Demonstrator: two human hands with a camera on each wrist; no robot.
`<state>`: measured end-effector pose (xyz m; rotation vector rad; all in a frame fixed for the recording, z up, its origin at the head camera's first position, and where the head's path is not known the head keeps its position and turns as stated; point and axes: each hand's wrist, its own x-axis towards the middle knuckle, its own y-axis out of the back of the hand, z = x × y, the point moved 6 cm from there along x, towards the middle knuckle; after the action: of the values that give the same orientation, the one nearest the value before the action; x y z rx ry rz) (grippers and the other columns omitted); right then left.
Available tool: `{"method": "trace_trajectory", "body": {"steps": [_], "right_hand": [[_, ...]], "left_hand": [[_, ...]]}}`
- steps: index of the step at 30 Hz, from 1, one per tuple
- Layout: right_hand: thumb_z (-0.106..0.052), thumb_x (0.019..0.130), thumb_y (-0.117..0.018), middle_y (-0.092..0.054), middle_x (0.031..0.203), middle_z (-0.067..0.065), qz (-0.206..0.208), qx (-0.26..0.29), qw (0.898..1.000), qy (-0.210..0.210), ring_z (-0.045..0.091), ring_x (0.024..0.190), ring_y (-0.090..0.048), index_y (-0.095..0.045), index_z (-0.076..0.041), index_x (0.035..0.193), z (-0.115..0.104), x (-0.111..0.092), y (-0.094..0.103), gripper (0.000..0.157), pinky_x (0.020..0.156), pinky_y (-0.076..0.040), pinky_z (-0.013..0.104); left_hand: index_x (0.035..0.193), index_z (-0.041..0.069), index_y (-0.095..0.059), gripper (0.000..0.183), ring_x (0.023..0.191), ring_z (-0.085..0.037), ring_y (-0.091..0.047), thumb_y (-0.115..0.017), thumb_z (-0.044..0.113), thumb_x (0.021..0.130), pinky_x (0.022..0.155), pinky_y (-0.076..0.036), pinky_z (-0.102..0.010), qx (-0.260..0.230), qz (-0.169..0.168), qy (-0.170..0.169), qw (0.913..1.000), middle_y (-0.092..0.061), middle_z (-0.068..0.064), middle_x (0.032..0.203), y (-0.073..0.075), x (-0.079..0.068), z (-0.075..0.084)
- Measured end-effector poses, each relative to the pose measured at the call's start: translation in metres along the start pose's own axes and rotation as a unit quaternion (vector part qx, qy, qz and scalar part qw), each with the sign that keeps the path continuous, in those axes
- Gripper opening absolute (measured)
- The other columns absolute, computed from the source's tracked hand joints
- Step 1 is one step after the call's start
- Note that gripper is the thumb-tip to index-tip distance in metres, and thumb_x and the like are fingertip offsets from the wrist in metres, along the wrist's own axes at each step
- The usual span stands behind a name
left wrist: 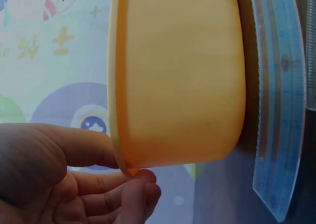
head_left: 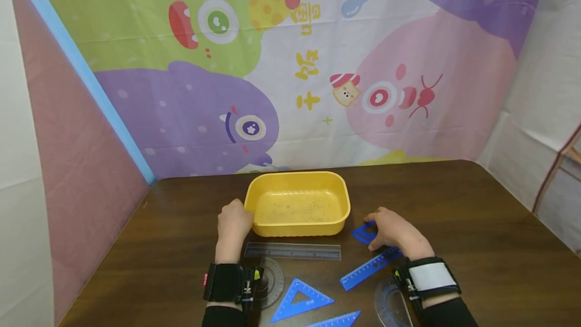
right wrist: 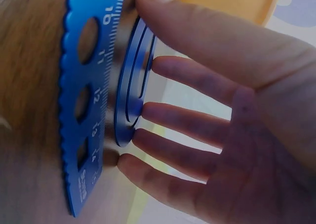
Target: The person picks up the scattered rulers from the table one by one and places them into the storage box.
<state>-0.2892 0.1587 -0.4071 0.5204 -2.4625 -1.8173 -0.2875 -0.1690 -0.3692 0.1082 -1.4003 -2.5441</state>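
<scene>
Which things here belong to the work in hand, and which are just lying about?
Apparently in use: yellow tray, gripped by left hand; blue protractor, at right hand.

Apparently lying about: clear ruler, blue ruler, blue triangle, left clear protractor, right clear protractor.

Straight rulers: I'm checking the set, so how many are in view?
2. The clear ruler lies in front of the tub; the blue ruler slants beside the right hand. More could be hidden under the arms.
</scene>
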Motion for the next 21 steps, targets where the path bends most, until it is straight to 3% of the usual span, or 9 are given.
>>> {"method": "trace_trajectory", "body": {"steps": [9, 21], "right_hand": [[-0.022, 0.060, -0.083, -0.056, 0.100, 0.010, 0.016, -0.024, 0.999, 0.014, 0.025, 0.089, -0.054, -0.065, -0.006, 0.102, -0.0033, 0.0002, 0.0022, 0.049, 0.082, -0.043, 0.043], [-0.024, 0.058, -0.082, -0.056, 0.091, 0.008, 0.034, -0.043, 0.998, 0.029, 0.023, 0.083, -0.054, -0.066, -0.004, 0.097, -0.0061, 0.0001, 0.0048, 0.047, 0.076, -0.045, 0.040]], "left_hand": [[0.093, -0.008, -0.052, 0.022, 0.064, -0.028, -0.052, -0.049, 0.010, 0.081, 0.054, -0.041, -0.036, -0.006, -0.007, 0.015, 0.9998, -0.052, -0.015, 0.073, -0.0020, 0.0005, -0.0013], [0.092, -0.008, -0.052, 0.022, 0.065, -0.029, -0.053, -0.050, 0.010, 0.081, 0.055, -0.042, -0.038, -0.009, -0.003, 0.009, 0.9999, -0.053, -0.016, 0.073, -0.0012, 0.0015, -0.0014]]}}
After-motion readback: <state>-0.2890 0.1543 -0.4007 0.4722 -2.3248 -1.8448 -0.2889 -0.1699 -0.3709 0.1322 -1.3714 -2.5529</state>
